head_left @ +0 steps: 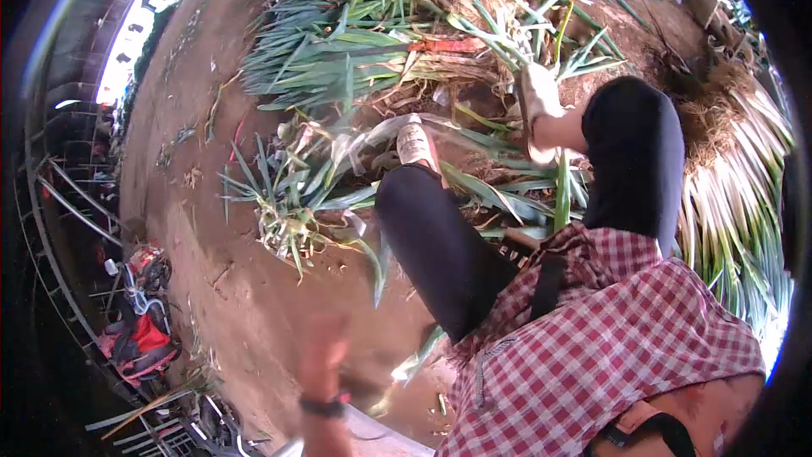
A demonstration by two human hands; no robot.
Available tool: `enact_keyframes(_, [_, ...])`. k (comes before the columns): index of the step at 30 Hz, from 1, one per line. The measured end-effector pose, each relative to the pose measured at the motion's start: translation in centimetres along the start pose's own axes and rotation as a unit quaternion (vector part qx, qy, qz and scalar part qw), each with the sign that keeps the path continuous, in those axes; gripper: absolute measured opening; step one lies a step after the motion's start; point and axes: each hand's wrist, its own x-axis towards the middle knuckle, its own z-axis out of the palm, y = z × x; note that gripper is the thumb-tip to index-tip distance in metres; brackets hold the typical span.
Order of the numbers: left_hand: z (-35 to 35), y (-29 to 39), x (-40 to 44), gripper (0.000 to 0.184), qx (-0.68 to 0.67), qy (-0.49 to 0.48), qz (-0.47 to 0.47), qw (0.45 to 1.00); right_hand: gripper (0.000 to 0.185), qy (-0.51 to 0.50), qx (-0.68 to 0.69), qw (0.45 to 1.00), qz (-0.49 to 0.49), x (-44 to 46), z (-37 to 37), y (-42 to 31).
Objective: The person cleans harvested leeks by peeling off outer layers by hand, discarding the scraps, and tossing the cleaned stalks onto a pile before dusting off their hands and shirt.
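My left hand [325, 351], with a dark band at the wrist, is over the brown ground at the lower middle. Motion smears its fingers, so whether it holds anything cannot be made out. My right hand is out of view. Loose green onion stalks and leaf scraps [296, 195] lie on the ground beyond my left hand, beside my shoe [414, 145]. Farther up is a big pile of green onions [338, 42], with a red strip [448, 46] across some of it.
My dark-trousered knees [431, 228] are bent in the middle. A large bundle of onions with white stems [736, 178] lies at the right. Parked two-wheelers, one with a red part [150, 334], stand at the lower left.
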Motion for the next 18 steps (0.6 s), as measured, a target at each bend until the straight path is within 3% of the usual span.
enact_keyframes(1, [5.7, -3.2, 1.6, 0.035, 0.007, -0.079, -0.009, 0.997, 0.041, -0.047, 0.004, 0.998, 0.035, -0.7, 3.2, 2.3])
enact_keyframes(4, [12.6, 1.2, 10.0, 0.039, 0.001, -0.132, 0.001, 0.991, 0.041, -0.136, -0.006, 0.979, 0.152, -1.1, 8.6, 8.8])
enact_keyframes(6, [14.9, 4.3, 17.2, 0.043, 0.004, -0.097, 0.022, 0.995, 0.041, -0.128, -0.018, 0.966, 0.223, 0.5, 6.9, 13.4])
enact_keyframes(12, [18.5, 11.7, 36.3, 0.053, 0.094, 0.127, 0.072, 0.985, 0.042, -0.057, -0.061, 0.915, 0.394, 4.7, -0.2, 25.7])
enact_keyframes(15, [18.9, 12.3, 41.9, 0.056, 0.136, 0.139, 0.055, 0.979, 0.042, -0.045, -0.056, 0.894, 0.442, 6.0, -1.0, 28.7])
enact_keyframes(17, [17.8, 13.5, 44.0, 0.079, 0.461, 0.070, 0.014, 0.885, 0.042, -0.041, -0.044, 0.884, 0.463, 6.8, -1.2, 30.0])
enact_keyframes(18, [17.2, 14.8, 43.9, 0.071, 0.451, 0.082, 0.033, 0.888, 0.042, -0.037, -0.040, 0.879, 0.473, 7.2, -1.3, 30.4])
